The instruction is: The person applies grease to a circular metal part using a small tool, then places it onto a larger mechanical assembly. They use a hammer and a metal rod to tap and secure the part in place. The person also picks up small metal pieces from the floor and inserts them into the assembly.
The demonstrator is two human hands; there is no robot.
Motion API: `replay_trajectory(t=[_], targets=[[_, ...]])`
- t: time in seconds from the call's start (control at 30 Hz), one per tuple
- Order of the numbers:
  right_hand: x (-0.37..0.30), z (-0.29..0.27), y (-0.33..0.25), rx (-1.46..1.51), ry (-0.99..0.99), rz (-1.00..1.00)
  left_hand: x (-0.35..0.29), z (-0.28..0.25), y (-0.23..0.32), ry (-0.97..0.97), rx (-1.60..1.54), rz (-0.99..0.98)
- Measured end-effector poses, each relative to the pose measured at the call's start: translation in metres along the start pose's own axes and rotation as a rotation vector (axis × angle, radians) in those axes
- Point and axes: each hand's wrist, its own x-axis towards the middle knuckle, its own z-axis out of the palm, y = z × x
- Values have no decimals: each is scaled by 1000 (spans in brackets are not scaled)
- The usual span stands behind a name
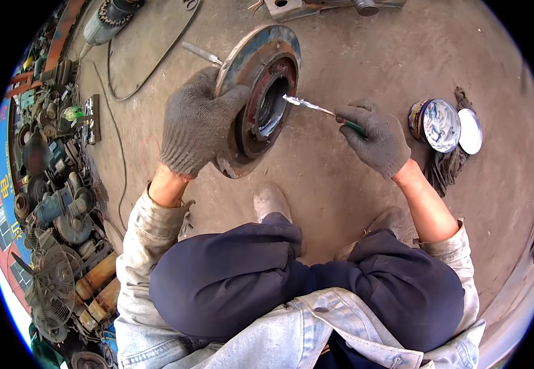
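Note:
In a dark grey knitted glove, my left hand (196, 120) is closed on the edge of a round metal flange (267, 52), holding it tilted up on its side. The flange has a blue-grey worn rim, a reddish-brown inner ring and a deep bore with pale grease inside. My right hand (377, 138), gloved alike, grips a screwdriver (318, 108) by its green handle. Whitish grease coats the screwdriver's tip, which points at the bore's right edge; whether they touch I cannot tell. To the right sits an open can of grease (442, 126).
Against the can leans a round lid (470, 131), above a dark rag (445, 169). Behind the flange lies a metal rod (201, 52). Farther left are a grey power tool (106, 23) and a cable (150, 80). Machine parts and a caged fan (52, 286) crowd the left side.

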Motion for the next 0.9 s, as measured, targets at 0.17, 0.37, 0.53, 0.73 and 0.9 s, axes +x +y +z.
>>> replay_trajectory(t=[0.17, 0.37, 0.53, 0.73, 0.9], targets=[[21, 8, -11, -481, 54, -274, 58, 0, 12, -107, -31, -31], [33, 23, 7, -455, -60, -365, 80, 10, 27, -164, 26, -33], [38, 24, 11, -376, 97, -290, 95, 7, 15, -210, 390, 300], [37, 18, 18, 822, -396, 239, 93, 4, 67, -145, 58, -38], [34, 8, 22, 595, -65, 261, 51, 2, 29, 0, -165, 1]])
